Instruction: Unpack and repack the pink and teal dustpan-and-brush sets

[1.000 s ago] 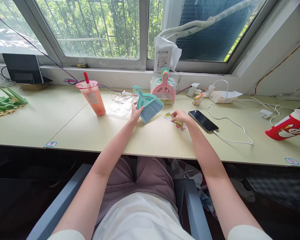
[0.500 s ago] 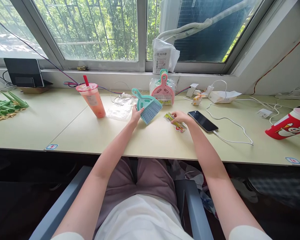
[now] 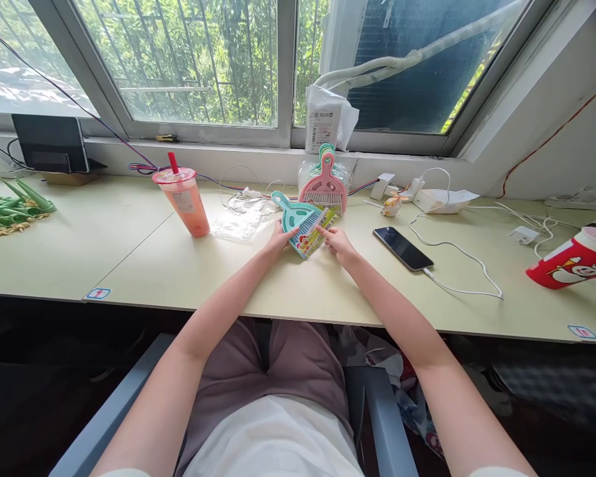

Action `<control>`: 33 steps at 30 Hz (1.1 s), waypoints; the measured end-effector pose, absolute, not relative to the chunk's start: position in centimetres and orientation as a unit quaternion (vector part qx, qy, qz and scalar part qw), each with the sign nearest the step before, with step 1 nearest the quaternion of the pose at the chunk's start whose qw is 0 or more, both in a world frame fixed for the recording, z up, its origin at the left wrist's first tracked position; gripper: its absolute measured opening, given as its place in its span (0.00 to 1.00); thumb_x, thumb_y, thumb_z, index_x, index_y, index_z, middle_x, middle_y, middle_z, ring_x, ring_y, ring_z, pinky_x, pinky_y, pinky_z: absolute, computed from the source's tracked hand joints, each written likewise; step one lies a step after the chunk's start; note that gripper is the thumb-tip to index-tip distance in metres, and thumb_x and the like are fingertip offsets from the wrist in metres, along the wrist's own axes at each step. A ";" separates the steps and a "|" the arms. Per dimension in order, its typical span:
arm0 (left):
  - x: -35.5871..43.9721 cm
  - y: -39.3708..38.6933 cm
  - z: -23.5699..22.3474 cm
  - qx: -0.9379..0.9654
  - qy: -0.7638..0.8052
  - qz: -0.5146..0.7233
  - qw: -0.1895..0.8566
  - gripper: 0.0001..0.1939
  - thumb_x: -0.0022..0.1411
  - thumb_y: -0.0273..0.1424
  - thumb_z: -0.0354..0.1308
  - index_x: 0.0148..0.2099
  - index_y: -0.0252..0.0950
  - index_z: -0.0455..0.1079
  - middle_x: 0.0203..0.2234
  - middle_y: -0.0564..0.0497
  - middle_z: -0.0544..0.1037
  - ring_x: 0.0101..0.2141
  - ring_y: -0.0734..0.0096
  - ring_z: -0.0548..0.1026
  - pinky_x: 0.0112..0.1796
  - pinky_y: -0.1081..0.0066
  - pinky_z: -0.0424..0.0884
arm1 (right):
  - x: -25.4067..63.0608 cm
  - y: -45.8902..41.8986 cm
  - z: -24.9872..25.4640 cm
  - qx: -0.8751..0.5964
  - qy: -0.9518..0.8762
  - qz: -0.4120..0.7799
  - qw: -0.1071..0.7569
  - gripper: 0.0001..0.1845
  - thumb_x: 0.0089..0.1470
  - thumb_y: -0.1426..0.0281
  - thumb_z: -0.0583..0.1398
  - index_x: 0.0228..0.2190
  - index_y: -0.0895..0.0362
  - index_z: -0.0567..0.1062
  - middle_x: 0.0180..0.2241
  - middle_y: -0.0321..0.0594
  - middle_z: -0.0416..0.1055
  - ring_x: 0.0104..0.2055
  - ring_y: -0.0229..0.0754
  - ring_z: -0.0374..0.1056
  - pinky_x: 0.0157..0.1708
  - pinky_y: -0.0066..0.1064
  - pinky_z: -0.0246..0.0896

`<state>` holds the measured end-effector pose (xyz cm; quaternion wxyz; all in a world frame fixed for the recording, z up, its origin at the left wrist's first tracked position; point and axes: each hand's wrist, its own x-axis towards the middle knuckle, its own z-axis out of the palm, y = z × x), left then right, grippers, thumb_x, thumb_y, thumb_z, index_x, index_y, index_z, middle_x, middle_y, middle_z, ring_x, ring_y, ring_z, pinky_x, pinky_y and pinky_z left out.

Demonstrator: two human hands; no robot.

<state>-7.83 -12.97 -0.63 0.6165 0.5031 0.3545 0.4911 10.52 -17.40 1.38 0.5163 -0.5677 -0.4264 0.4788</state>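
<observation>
My left hand [image 3: 281, 236] is closed on the lower left side of a teal dustpan and brush set [image 3: 293, 213], tilted above the table. With its fingers pinched, my right hand [image 3: 338, 242] holds a yellow-green printed card [image 3: 319, 232] by its right side. The card lies slantwise over the brush bristles and covers most of them. Behind, a stack of similar sets with a pink dustpan in front [image 3: 324, 182] leans near the window sill, partly in clear plastic.
A drink cup with a red straw [image 3: 183, 202] and crumpled clear plastic [image 3: 241, 222] are to the left. On the right are a phone [image 3: 402, 249] with a white cable [image 3: 469, 255] and a tipped red cup [image 3: 571, 262].
My right hand has lifted the card from the table and moved it left onto the front of the dustpan set. My left hand keeps its hold, with the set turned slightly.
</observation>
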 end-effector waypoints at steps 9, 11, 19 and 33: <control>-7.5 -13.1 -0.4 0.549 0.343 0.488 0.586 0.43 0.35 0.28 0.76 0.52 0.38 0.58 0.47 0.45 0.73 0.50 0.54 0.74 0.49 0.54 0.74 | 9.6 -16.9 0.3 -0.631 -0.418 0.383 0.529 0.24 0.46 0.48 0.66 0.30 0.55 0.69 0.29 0.35 0.70 0.25 0.34 0.58 0.23 0.27 0.56; -7.5 -13.0 -0.5 0.552 0.343 0.499 0.573 0.42 0.34 0.26 0.75 0.52 0.38 0.59 0.46 0.46 0.73 0.50 0.54 0.74 0.49 0.55 0.74 | 9.5 -16.7 0.0 -0.660 -0.432 0.349 0.507 0.23 0.48 0.49 0.65 0.34 0.54 0.68 0.33 0.37 0.72 0.32 0.38 0.66 0.29 0.28 0.62; -8.2 -13.3 0.7 0.537 0.313 0.515 0.590 0.41 0.38 0.27 0.72 0.55 0.40 0.59 0.47 0.47 0.74 0.50 0.57 0.74 0.50 0.54 0.72 | 9.0 -17.0 -0.1 -0.635 -0.388 0.316 0.588 0.32 0.48 0.61 0.66 0.49 0.51 0.56 0.56 0.46 0.62 0.51 0.40 0.68 0.49 0.31 0.66; -9.8 -12.2 2.0 0.598 0.437 0.503 0.445 0.18 0.60 0.42 0.60 0.46 0.35 0.71 0.37 0.44 0.76 0.37 0.59 0.77 0.38 0.58 0.76 | 9.3 -17.3 0.7 -0.458 -0.313 0.514 0.654 0.13 0.49 0.77 0.63 0.36 0.54 0.66 0.41 0.39 0.76 0.43 0.40 0.75 0.43 0.35 0.76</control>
